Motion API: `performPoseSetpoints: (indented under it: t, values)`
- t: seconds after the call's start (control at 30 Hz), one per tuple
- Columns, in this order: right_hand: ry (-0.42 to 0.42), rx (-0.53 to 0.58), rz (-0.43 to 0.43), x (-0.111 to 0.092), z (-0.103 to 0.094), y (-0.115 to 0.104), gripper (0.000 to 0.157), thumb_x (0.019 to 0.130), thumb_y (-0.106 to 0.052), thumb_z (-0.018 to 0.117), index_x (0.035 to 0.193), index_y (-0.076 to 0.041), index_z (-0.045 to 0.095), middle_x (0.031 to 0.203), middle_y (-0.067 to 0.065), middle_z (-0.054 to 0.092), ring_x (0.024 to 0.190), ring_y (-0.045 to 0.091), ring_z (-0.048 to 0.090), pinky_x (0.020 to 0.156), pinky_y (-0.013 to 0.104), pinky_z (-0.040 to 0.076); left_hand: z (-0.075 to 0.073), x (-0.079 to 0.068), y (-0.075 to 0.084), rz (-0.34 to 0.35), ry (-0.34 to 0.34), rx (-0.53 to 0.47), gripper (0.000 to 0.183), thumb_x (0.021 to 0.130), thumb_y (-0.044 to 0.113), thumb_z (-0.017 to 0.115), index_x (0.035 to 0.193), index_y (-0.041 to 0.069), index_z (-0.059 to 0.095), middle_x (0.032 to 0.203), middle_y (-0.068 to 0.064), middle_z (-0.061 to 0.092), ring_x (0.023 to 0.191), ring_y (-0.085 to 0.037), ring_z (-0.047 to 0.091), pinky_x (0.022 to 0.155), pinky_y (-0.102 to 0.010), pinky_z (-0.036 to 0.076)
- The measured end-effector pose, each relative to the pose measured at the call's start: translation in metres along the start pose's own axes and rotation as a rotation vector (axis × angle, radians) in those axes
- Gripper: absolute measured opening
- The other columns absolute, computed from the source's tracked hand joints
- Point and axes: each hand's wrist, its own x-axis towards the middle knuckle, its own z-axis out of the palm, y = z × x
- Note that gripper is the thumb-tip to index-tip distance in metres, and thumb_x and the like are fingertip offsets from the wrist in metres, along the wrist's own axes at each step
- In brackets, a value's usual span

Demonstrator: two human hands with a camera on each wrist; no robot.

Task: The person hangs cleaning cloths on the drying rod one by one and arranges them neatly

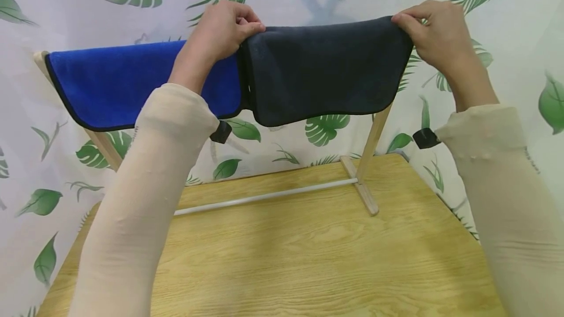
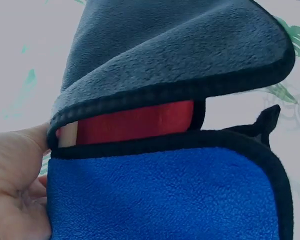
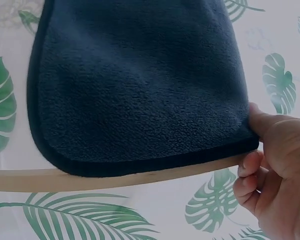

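A dark grey towel [image 1: 326, 70] with black edging hangs folded over the top of a wooden rack [image 1: 374, 136]. My left hand [image 1: 222, 31] pinches its upper left corner. Its upper right corner is between the thumb and fingers of my right hand [image 1: 440, 31]. Just left of it a blue towel [image 1: 119, 82], also black-edged, hangs on the same rack, partly behind my left forearm. Through the gap between the two, the left wrist view shows a red surface [image 2: 140, 120] and a bit of pale wood. The right wrist view has the grey towel [image 3: 140, 100] beside a wooden post [image 3: 20, 181].
The rack stands at the back of a wood-grain table [image 1: 308, 258]. A white rod [image 1: 264, 196] runs low between its legs, reaching a wooden foot [image 1: 361, 187] on the right. Behind it hangs a white leaf-print curtain [image 1: 520, 38].
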Motion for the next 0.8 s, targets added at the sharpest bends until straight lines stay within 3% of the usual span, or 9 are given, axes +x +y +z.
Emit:
performPoseSetpoints:
  t: [0.17,0.33,0.43,0.5,0.6,0.7,0.8]
  values:
    - [0.018,-0.001,0.018,-0.002,0.002,-0.002,0.041,0.110,-0.030,0.052,0.128,0.003,0.070,0.133,0.023,0.065,0.120,0.040,0.055,0.113,0.051,0.039,0.003,0.001,-0.001,-0.045,0.061,-0.009,0.037,0.106,0.042,0.055,0.124,0.011,0.064,0.107,-0.004,0.056,0.096,-0.017,0.051,0.080,-0.026,0.045]
    - [0.003,-0.013,0.009,-0.002,0.002,-0.003,0.043,0.110,-0.030,0.051,0.126,0.005,0.070,0.132,0.025,0.065,0.120,0.042,0.055,0.111,0.055,0.040,-0.002,-0.005,-0.009,0.047,0.026,-0.055,0.046,0.104,0.051,0.056,0.096,0.008,0.068,0.080,-0.002,0.047,0.080,-0.016,0.045,0.071,-0.030,0.037]
    - [-0.035,-0.018,0.018,0.000,-0.001,-0.004,0.045,0.111,-0.031,0.049,0.128,0.006,0.069,0.132,0.028,0.063,0.121,0.043,0.053,0.111,0.058,0.039,-0.007,-0.010,-0.016,0.102,-0.029,-0.098,0.045,0.102,0.053,0.059,0.101,0.009,0.072,0.084,-0.002,0.052,0.084,-0.018,0.048,0.076,-0.032,0.037]
    - [-0.061,-0.017,0.043,0.001,-0.002,-0.004,0.048,0.111,-0.034,0.047,0.131,0.004,0.067,0.133,0.028,0.063,0.119,0.042,0.051,0.110,0.058,0.039,-0.010,-0.012,-0.018,0.115,-0.059,-0.111,0.043,0.101,0.051,0.061,0.115,0.012,0.074,0.097,-0.002,0.059,0.091,-0.018,0.050,0.081,-0.033,0.040]
    - [-0.063,-0.009,0.100,0.001,-0.003,-0.005,0.051,0.110,-0.039,0.048,0.140,0.000,0.061,0.134,0.024,0.062,0.113,0.036,0.050,0.106,0.047,0.045,-0.010,-0.011,-0.019,0.130,-0.067,-0.124,0.039,0.103,0.044,0.062,0.123,0.011,0.072,0.106,-0.003,0.062,0.094,-0.019,0.050,0.084,-0.033,0.040]
    - [-0.027,-0.002,0.127,-0.001,-0.003,-0.006,0.050,0.108,-0.042,0.052,0.139,-0.003,0.056,0.134,0.022,0.062,0.106,0.033,0.049,0.094,0.029,0.048,-0.008,-0.007,-0.016,0.121,-0.050,-0.093,0.037,0.106,0.040,0.057,0.123,0.010,0.072,0.105,-0.003,0.060,0.092,-0.018,0.048,0.081,-0.031,0.038]
    - [0.017,-0.011,0.111,-0.002,-0.003,-0.004,0.047,0.107,-0.040,0.054,0.132,-0.001,0.058,0.132,0.022,0.064,0.106,0.033,0.050,0.091,0.025,0.045,-0.005,-0.003,-0.011,0.083,-0.023,-0.042,0.038,0.108,0.039,0.054,0.125,0.010,0.072,0.105,-0.004,0.059,0.092,-0.017,0.047,0.079,-0.030,0.038]
